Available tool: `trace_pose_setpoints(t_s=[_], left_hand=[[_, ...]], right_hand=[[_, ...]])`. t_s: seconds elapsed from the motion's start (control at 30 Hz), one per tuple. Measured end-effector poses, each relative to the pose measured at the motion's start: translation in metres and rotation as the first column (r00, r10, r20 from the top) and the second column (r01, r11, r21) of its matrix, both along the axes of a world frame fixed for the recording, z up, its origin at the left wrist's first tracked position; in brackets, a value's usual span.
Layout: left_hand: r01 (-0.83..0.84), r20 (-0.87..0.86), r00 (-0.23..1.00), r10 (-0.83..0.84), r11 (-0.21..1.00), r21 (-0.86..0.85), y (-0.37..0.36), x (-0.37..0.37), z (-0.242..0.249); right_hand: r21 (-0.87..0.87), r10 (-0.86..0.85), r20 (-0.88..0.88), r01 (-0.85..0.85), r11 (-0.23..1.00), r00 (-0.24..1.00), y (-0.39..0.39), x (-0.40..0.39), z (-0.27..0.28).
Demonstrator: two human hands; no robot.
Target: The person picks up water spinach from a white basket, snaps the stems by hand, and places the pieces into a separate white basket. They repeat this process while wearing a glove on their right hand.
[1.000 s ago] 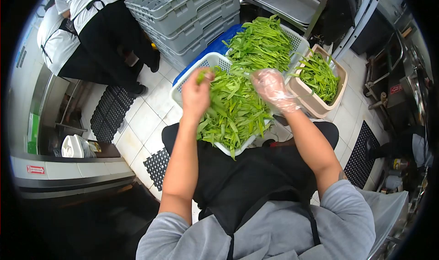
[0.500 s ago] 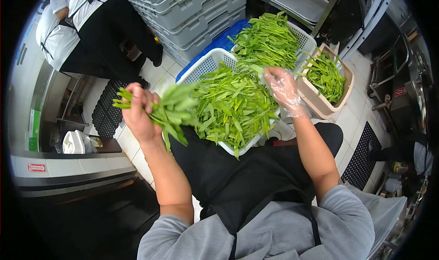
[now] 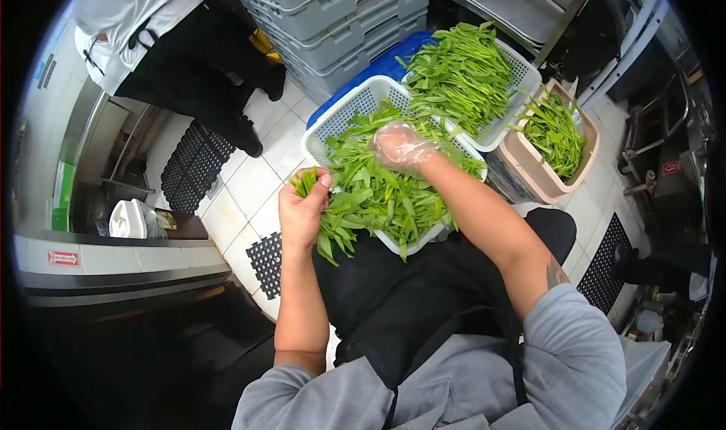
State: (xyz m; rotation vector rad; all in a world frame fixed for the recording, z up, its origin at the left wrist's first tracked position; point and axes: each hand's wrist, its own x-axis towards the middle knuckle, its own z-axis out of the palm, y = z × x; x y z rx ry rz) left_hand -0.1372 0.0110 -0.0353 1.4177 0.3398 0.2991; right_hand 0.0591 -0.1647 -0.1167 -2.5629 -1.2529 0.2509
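My left hand (image 3: 305, 203), bare, is closed round a bunch of leafy green stems (image 3: 306, 182) beside the near left side of a white perforated basket (image 3: 321, 131). Loose green leaves (image 3: 393, 203) heap up in that basket. Over the top of the heap is my right hand (image 3: 401, 146) in a clear plastic glove, its fingers curled down into the leaves; whether it grips any cannot be made out. Longer green stems (image 3: 465, 74) fill a second white basket (image 3: 522, 90) behind. At the right, a beige bin (image 3: 588, 146) holds more greens (image 3: 556, 131).
Grey crates (image 3: 333, 37) stand stacked at the back beside a blue container (image 3: 386, 63). Someone in black trousers (image 3: 189, 74) stands at the upper left. Black perforated mats (image 3: 193, 169) lie on the tiled floor. A metal rack with trays (image 3: 514, 10) is at the back right.
My left hand has brought its bunch right, to the basket's near left side. My right hand has moved left from the basket's right edge onto the heap. The other person has shifted.
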Motion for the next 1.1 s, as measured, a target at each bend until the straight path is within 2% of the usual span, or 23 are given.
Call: trace_pose_setpoints(t_s=[0.13, 0.17, 0.23, 0.33, 0.43, 0.53, 0.6, 0.7, 0.77, 0.83, 0.87, 0.93, 1.03, 1.1], left_hand=[[-0.026, -0.01, 1.0, 0.026, 1.0, -0.003, 0.009, -0.014, 0.004], [-0.031, -0.017, 0.999, 0.031, 0.999, -0.012, 0.013, -0.016, 0.002], [-0.033, -0.027, 0.999, 0.032, 0.999, -0.029, 0.021, -0.016, -0.005], [-0.02, -0.014, 1.0, 0.019, 0.999, -0.025, 0.024, -0.017, -0.003], [-0.033, -0.04, 0.999, 0.034, 0.999, 0.004, 0.023, -0.018, 0.002], [-0.013, -0.068, 0.998, 0.014, 1.0, 0.021, 0.018, -0.011, 0.001], [0.031, -0.077, 0.997, -0.029, 0.999, 0.02, 0.016, -0.005, -0.001], [0.025, -0.075, 0.997, -0.011, 0.982, 0.185, -0.002, 0.011, 0.002], [0.048, 0.008, 0.998, -0.058, 0.892, 0.449, -0.012, 0.031, -0.003], [-0.005, 0.115, 0.987, -0.114, 0.687, 0.727, -0.031, 0.055, -0.002], [-0.012, 0.131, 0.98, -0.15, 0.614, 0.789, -0.036, 0.066, -0.007], [-0.04, 0.161, 0.958, -0.237, 0.447, 0.894, -0.045, 0.087, -0.025], [0.217, -0.149, 0.959, -0.242, 0.285, 0.934, -0.048, 0.1, -0.037], [0.22, -0.158, 0.961, -0.226, 0.282, 0.934, -0.048, 0.101, -0.038]], right_hand=[[-0.005, -0.071, -0.161, 0.071, 0.997, 0.984, 0.012, 0.028, 0.037], [0.083, -0.102, -0.15, 0.115, 0.99, 0.983, 0.009, 0.029, 0.052], [0.247, -0.137, -0.146, 0.17, 0.954, 0.98, 0.005, 0.037, 0.042], [-0.077, -0.228, -0.199, 0.217, 0.973, 0.953, -0.011, 0.059, 0.019], [-0.33, -0.207, -0.128, 0.155, 0.931, 0.97, -0.047, 0.041, -0.01], [-0.082, -0.17, -0.036, 0.167, 0.983, 0.985, -0.07, 0.016, 0.003], [-0.031, -0.176, -0.056, 0.174, 0.984, 0.983, -0.076, 0.013, 0.011], [0.124, -0.166, -0.111, 0.179, 0.976, 0.98, -0.084, 0.004, 0.037], [0.231, -0.148, -0.144, 0.179, 0.956, 0.978, -0.088, 0.001, 0.044], [0.314, -0.13, -0.163, 0.177, 0.933, 0.978, -0.093, 0.002, 0.045], [0.302, -0.134, -0.152, 0.175, 0.937, 0.979, -0.095, 0.001, 0.049], [0.34, -0.143, -0.19, 0.202, 0.919, 0.971, -0.099, -0.006, 0.057], [0.414, -0.169, -0.241, 0.259, 0.873, 0.956, -0.108, -0.017, 0.067], [0.448, -0.197, -0.287, 0.313, 0.837, 0.937, -0.113, -0.02, 0.066]])
